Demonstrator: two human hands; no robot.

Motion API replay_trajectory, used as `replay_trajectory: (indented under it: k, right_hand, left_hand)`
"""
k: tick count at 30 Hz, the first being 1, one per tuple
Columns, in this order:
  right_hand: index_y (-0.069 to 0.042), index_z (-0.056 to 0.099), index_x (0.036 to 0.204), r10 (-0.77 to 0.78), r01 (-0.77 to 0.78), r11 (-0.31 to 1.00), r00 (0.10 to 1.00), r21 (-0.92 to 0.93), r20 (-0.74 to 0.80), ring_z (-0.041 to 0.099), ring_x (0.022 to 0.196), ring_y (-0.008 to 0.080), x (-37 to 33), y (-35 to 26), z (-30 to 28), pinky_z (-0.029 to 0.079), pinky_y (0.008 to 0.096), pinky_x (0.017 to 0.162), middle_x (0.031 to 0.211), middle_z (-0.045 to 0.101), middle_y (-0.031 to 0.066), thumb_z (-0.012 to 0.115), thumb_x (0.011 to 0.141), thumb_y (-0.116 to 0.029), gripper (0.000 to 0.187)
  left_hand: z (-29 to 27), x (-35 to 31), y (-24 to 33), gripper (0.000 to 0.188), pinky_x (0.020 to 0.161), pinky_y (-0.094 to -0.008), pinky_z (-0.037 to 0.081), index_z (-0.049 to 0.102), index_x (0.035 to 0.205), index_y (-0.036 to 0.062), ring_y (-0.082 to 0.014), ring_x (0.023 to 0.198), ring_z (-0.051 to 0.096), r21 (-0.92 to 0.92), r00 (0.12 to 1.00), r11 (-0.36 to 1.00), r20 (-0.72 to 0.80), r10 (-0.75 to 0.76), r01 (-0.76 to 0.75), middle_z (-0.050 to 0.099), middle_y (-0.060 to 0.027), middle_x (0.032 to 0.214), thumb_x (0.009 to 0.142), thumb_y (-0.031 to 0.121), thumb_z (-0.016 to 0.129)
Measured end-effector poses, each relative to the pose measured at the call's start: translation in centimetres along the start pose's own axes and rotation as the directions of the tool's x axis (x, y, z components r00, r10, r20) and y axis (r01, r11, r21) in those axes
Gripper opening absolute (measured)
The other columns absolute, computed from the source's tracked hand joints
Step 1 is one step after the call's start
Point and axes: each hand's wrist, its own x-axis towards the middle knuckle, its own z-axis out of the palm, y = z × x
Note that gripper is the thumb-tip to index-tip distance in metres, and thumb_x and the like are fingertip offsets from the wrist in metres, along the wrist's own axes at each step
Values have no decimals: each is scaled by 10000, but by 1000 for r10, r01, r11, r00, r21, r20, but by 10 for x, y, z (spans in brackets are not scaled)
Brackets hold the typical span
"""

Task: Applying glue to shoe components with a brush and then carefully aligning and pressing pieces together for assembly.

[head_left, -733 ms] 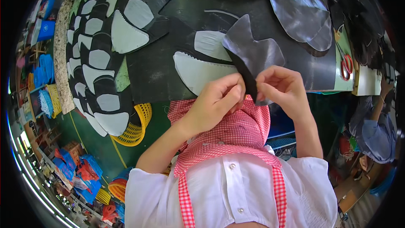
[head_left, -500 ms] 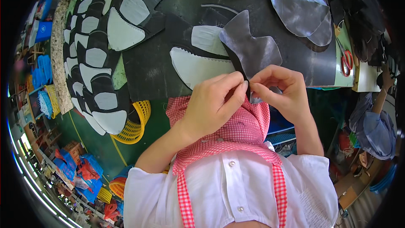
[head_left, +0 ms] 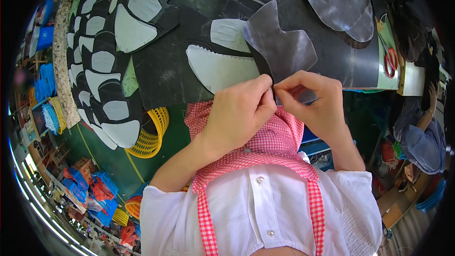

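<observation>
My left hand (head_left: pixel 241 109) is closed, thumb against curled fingers, pinching the near edge of a dark shoe upper piece. Thumb and forefinger of my right hand (head_left: pixel 313 97) pinch close beside it, fingertips almost touching the left ones. What lies right between the fingertips is too small to see. The piece has a white backing patch with a zigzag edge (head_left: pixel 220 68) and a smaller white patch (head_left: pixel 231 34). A shiny grey, irregular flap (head_left: pixel 279 45) spreads away from my fingertips on the black work surface (head_left: pixel 161 78).
Overlapping black pieces with white patches (head_left: pixel 102 61) lie in rows at the left. Grey cut pieces (head_left: pixel 336 4) rest at the back right, near red-handled scissors (head_left: pixel 390 61). A yellow basket (head_left: pixel 151 137) stands below the table's left side. Another person (head_left: pixel 419 137) is at far right.
My right fingertips have moved slightly left, toward my left hand, and their pinch is tighter. The view has shifted a little, so the table pieces appear higher.
</observation>
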Motion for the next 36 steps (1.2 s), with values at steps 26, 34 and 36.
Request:
replay_trajectory:
  k: [26,34,36]
  right_hand:
    - [-31,581,898,171,-203,788,979,582,111,578,748,71,2,48,-43,476,209,675,813,588,0,595,851,-72,64]
    - [-32,568,891,160,-195,743,981,640,113,558,728,69,4,52,-44,461,207,690,814,582,3,586,854,-53,46]
    - [-32,565,888,185,-207,730,977,651,103,558,732,69,2,55,-47,461,209,695,817,582,3,587,852,-50,46]
  left_hand:
    - [-108,207,-43,469,1005,-338,401,530,1298,85,-257,1203,525,383,972,895,130,194,-230,561,-119,1298,865,243,621]
    - [-154,222,-50,331,942,-310,444,549,1184,-44,-187,1085,589,-314,973,946,-229,6,-80,621,-126,1157,930,165,507]
    - [-166,228,-47,299,946,-369,461,522,1205,-8,-215,1093,586,-618,968,767,-251,18,-175,613,-118,1160,941,120,465]
